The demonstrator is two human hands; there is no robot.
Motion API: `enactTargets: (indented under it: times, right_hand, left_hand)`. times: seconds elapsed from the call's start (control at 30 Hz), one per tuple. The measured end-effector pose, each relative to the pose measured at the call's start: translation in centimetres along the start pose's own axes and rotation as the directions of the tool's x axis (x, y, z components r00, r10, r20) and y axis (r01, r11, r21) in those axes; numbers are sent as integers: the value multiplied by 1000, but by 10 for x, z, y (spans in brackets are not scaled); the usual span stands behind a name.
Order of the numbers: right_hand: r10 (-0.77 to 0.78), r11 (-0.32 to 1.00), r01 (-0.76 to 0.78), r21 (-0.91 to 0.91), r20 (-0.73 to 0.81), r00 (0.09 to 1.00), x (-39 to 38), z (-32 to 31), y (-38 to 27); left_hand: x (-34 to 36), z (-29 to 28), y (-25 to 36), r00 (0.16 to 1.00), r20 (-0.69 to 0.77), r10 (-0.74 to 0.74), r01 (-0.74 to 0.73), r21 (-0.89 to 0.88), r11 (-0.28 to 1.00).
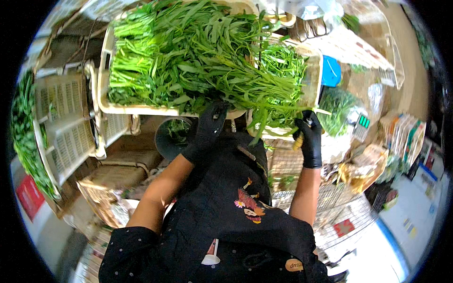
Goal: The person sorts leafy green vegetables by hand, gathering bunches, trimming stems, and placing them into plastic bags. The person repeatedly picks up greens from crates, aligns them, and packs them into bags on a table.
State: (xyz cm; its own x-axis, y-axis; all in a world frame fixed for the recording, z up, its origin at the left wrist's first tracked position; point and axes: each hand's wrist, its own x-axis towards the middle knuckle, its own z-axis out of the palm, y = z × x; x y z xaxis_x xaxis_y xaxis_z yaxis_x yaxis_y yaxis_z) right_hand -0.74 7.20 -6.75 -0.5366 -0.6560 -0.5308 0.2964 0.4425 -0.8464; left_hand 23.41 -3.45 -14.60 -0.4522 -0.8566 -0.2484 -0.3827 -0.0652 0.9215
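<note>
Long-leaved greens with pale green stalks, resembling water spinach, fill a white plastic crate in front of me. My left hand, in a black glove, is at the crate's near rim, its fingertips partly hidden among dark leaves. On the right, my black-gloved right hand is closed around a leafy stalk at the near right corner of a second crate. A small yellow thing shows at that hand's fingers; its kind is unclear. More greens lie in the second crate.
A round dark bucket with greens stands below the left crate. White slatted crates stand at left. A wire rack is at lower right. A blue container, bagged greens and a small display sit to the right.
</note>
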Motion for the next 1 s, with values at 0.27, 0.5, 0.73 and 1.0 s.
enactTargets:
  times: [0.27, 0.5, 0.73, 1.0]
  right_hand:
    - [-8, 791, 15, -612, 13, 1000, 76, -153, 62]
    - [-469, 409, 689, -598, 510, 721, 104, 12, -4]
    - [-320, 170, 770, -615, 704, 633, 145, 57, -18]
    - [-191, 728, 359, -585, 329, 925, 87, -8, -56]
  left_hand:
    - [-48, 44, 17, 993, -84, -84, 74, -115, 991]
    - [-47, 69, 21, 955, -296, 34, -99, -205, 974]
    - [-5, 58, 33, 953, -271, 138, -135, 29, 990]
    - [45, 64, 36, 848, 76, 525, -470, 564, 679]
